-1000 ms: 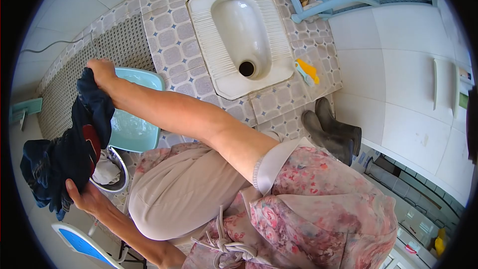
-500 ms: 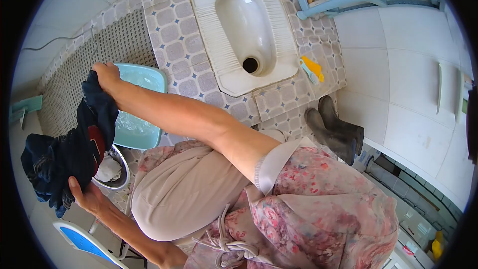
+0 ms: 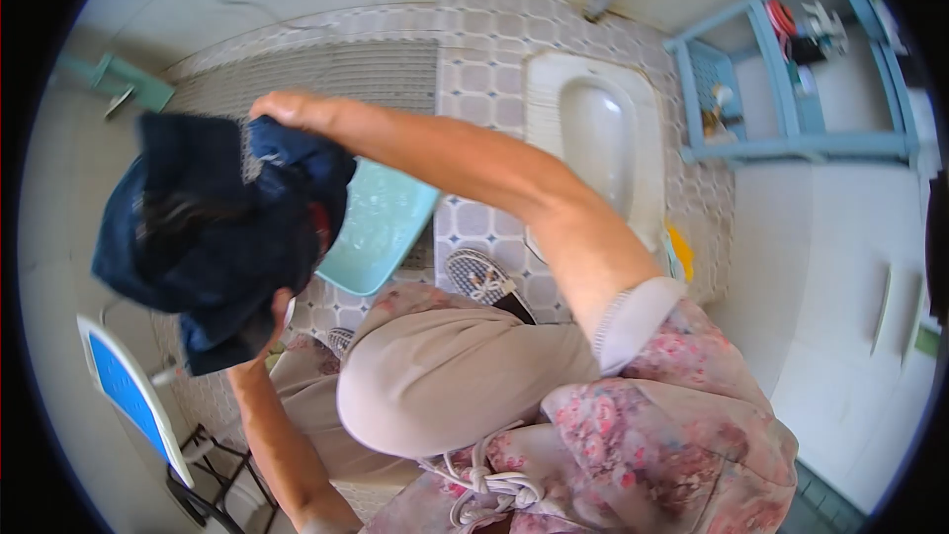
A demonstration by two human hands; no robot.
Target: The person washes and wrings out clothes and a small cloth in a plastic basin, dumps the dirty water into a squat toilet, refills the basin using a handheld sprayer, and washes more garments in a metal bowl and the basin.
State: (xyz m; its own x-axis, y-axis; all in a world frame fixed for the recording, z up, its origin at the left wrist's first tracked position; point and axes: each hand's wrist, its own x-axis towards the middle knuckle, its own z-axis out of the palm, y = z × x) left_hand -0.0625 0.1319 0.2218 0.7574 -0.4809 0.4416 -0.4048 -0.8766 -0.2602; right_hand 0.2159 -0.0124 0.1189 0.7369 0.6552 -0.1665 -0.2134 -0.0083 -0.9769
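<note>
A dark navy garment (image 3: pixel 198 237) with a small red patch hangs bunched between my two hands, at the left of the view. My right hand (image 3: pixel 297 109) grips its upper edge with the fingers closed over the cloth. Lower down, my left hand (image 3: pixel 272 326) is closed on the garment's lower part, its fingers mostly hidden by the fabric. Just beyond the cloth stands a light teal basin (image 3: pixel 371 282) holding water, partly covered by the garment and my right forearm.
A white squat toilet (image 3: pixel 647 153) is set in the tiled floor to the right. Grey perforated matting (image 3: pixel 366 79) lies behind the basin. A blue-and-white chair (image 3: pixel 129 391) stands at lower left, a blue shelf (image 3: pixel 791 153) at upper right. My shoe (image 3: pixel 479 277) is near the basin.
The garment has moved right, is bunched wider and appears larger, with both hands still gripping it. The camera view has shifted, and the metal bowl is no longer visible.
</note>
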